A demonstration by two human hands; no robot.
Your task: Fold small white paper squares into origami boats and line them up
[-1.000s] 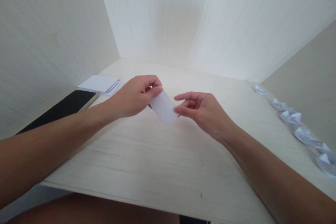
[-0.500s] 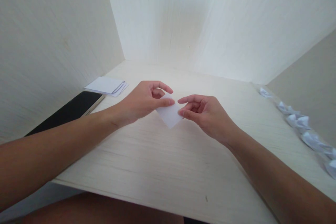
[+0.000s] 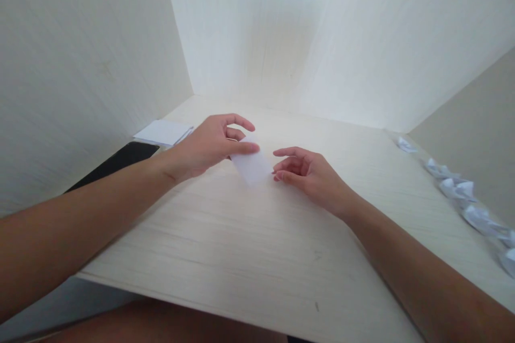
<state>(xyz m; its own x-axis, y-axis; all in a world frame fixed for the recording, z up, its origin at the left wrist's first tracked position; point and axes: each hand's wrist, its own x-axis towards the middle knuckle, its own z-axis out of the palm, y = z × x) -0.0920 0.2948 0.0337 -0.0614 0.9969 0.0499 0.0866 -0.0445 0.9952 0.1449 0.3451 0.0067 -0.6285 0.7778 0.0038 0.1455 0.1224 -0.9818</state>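
My left hand [image 3: 215, 142] pinches a small white piece of paper [image 3: 251, 167] above the middle of the table, thumb on top and the fingers partly hidden behind it. The paper is tilted and slightly blurred, one corner pointing down toward me. Close to its right corner is my right hand [image 3: 303, 171], its fingers loosely curled and the thumb apart from the index finger. Whether its fingertips still brush the paper's corner I cannot tell; nothing shows held in it.
A small stack of white paper [image 3: 163, 131] lies at the left by the wall, with a black phone [image 3: 115, 163] beside it, partly behind my left forearm. Along the right edge runs a row of several folded white paper pieces [image 3: 456, 187]. Walls enclose the table [image 3: 225, 257] at back and sides.
My left hand has shifted left and slightly away from me with the paper. My right hand has stayed nearly in place, and the paper's corner has slipped from between its fingers.
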